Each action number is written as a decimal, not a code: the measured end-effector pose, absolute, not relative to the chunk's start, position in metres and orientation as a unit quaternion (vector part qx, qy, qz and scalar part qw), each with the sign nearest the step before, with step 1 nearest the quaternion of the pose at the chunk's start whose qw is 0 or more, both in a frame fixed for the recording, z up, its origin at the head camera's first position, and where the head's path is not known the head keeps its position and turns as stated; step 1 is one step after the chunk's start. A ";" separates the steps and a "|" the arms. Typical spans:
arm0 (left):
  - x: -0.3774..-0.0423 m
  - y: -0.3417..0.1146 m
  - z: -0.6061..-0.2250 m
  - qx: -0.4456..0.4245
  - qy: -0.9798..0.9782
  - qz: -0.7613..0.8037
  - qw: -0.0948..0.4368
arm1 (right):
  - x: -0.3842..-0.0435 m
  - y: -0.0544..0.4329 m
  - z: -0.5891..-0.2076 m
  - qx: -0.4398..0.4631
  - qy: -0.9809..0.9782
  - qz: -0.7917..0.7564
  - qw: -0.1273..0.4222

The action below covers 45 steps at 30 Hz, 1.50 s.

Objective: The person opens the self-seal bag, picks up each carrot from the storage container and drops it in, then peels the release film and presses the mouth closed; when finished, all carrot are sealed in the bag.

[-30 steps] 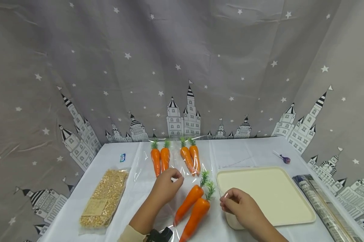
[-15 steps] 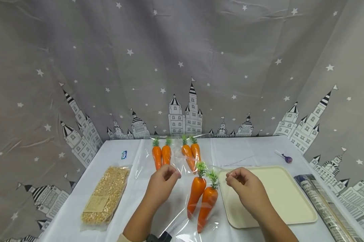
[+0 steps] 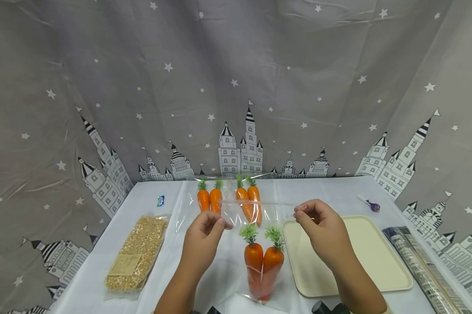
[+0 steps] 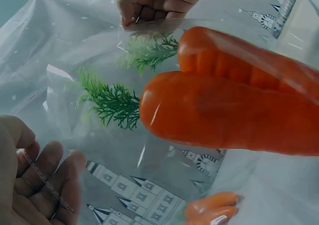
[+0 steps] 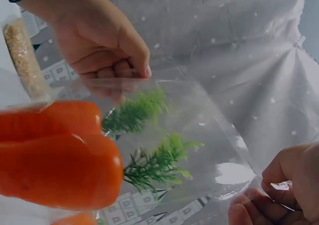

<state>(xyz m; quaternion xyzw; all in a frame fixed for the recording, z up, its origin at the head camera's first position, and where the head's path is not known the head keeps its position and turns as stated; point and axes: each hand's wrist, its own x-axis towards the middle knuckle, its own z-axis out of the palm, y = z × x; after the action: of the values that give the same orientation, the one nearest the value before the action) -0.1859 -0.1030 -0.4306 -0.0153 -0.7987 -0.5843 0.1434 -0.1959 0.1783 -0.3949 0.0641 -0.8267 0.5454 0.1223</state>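
Note:
Two orange carrots with leafy green tops, one (image 3: 253, 264) beside the other (image 3: 273, 264), stand in a clear plastic bag (image 5: 214, 150). My left hand (image 3: 202, 242) pinches the bag's top edge at the left. At the right corner, my right hand (image 3: 324, 233) pinches the same edge between thumb and fingers. The bag is stretched between both hands and hangs tops up above the white table. In the left wrist view the carrots (image 4: 219, 110) fill the middle, and their tips run out of the frame.
Behind lie more bagged carrots, a left pair (image 3: 210, 200) and a right pair (image 3: 247, 205). A bag of yellow grains (image 3: 135, 253) lies left, near a small blue packet (image 3: 160, 201). Rightward are a cream tray (image 3: 361, 257), a lollipop (image 3: 373, 206) and a rolled patterned sheet (image 3: 416, 266).
The carrots in the bag have swung from slanting to upright and shifted right. My right hand has risen and moved slightly right; both hands hold the bag's edge spread.

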 end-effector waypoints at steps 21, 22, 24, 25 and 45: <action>-0.191 -0.111 -0.429 -0.119 -0.710 -0.687 0.097 | -0.203 0.185 -0.374 0.152 -0.828 0.530 0.103; -0.192 -0.110 -0.429 -0.127 -0.713 -0.683 0.095 | -0.203 0.186 -0.373 0.156 -0.829 0.527 0.103; -0.194 -0.106 -0.426 -0.133 -0.727 -0.667 0.100 | -0.203 0.188 -0.372 0.162 -0.829 0.525 0.103; -0.195 -0.104 -0.425 -0.134 -0.733 -0.659 0.104 | -0.203 0.189 -0.372 0.163 -0.829 0.525 0.102; -0.199 -0.087 -0.404 -0.114 -0.704 -0.688 0.134 | -0.212 0.196 -0.377 0.181 -0.813 0.549 0.078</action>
<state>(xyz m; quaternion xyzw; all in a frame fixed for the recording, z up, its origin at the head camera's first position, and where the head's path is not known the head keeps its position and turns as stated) -0.1987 -0.0871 -0.4039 -0.1143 -0.7041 -0.6879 0.1339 -0.2117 0.1956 -0.3766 0.1807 -0.8125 0.5487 0.0780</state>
